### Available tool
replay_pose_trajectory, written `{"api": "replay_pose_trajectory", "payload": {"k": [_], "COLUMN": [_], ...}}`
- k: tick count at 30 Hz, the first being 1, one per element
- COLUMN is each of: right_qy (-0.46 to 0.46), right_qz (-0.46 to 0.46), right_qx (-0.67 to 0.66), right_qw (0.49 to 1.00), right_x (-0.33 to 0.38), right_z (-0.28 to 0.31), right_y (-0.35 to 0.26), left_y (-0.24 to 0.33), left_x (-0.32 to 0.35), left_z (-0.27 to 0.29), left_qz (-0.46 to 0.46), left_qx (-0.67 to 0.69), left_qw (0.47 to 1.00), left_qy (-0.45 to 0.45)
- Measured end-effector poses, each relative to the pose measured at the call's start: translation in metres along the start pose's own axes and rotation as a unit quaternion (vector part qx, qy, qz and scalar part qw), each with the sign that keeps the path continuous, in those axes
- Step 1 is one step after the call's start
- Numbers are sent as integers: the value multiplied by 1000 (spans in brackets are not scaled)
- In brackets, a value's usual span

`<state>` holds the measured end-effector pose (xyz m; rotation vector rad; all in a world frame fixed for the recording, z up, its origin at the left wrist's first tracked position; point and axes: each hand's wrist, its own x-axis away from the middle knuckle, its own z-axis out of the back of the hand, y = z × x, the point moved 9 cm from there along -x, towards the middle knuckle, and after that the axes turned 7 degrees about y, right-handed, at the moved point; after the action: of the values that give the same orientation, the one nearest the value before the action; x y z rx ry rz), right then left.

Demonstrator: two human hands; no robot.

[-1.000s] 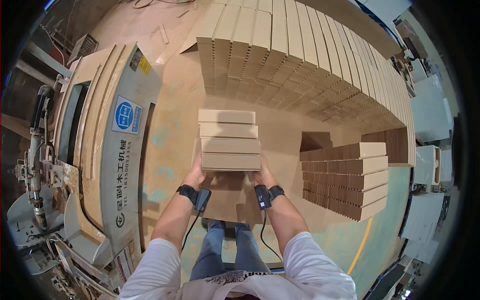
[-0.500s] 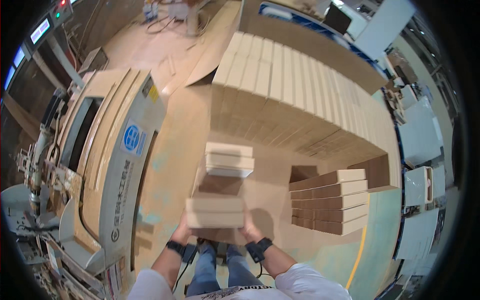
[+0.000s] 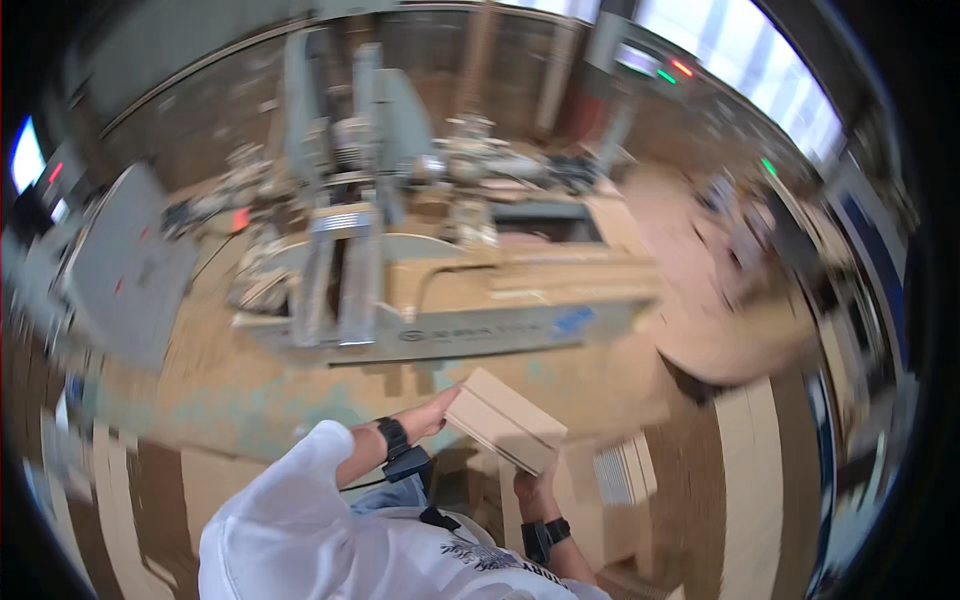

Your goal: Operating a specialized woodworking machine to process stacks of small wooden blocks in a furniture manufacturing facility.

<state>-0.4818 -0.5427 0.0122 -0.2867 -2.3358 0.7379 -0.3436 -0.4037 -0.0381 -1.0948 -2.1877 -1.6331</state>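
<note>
A short stack of pale wood-coloured boards [image 3: 508, 418] is held between my two hands, tilted, in front of my body. My left hand [image 3: 433, 414] is closed on its left end, and my right hand [image 3: 537, 492] grips the lower right end from beneath. Seams along the stack show separate boards, but blur hides how many. To the right of my right hand stands another small pile of boards [image 3: 628, 470].
Ahead stands a long woodworking machine [image 3: 500, 335] with a pale bed and metal rails [image 3: 345, 280]. A grey upright panel [image 3: 130, 270] is on the left. Long pale boards [image 3: 750, 470] lie at the right. Dusty floor [image 3: 250, 400] runs before the machine.
My body and view have swung left, bringing the machine from the left side to straight ahead. The boards remain in both hands and are now tilted.
</note>
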Motion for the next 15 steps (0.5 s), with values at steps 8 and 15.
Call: {"api": "replay_pose_trajectory", "payload": {"k": [8, 15], "right_qy": [-170, -198], "right_qz": [41, -141], "right_qx": [148, 97], "right_qw": [973, 965], "right_x": [-98, -188], "right_z": [-169, -333], "right_y": [88, 214], "left_y": [152, 252], "left_x": [14, -11], "left_z": [142, 297], "left_qz": [-69, -129], "left_qx": [41, 129], "left_qw": [996, 971], "left_qy": [50, 156]}}
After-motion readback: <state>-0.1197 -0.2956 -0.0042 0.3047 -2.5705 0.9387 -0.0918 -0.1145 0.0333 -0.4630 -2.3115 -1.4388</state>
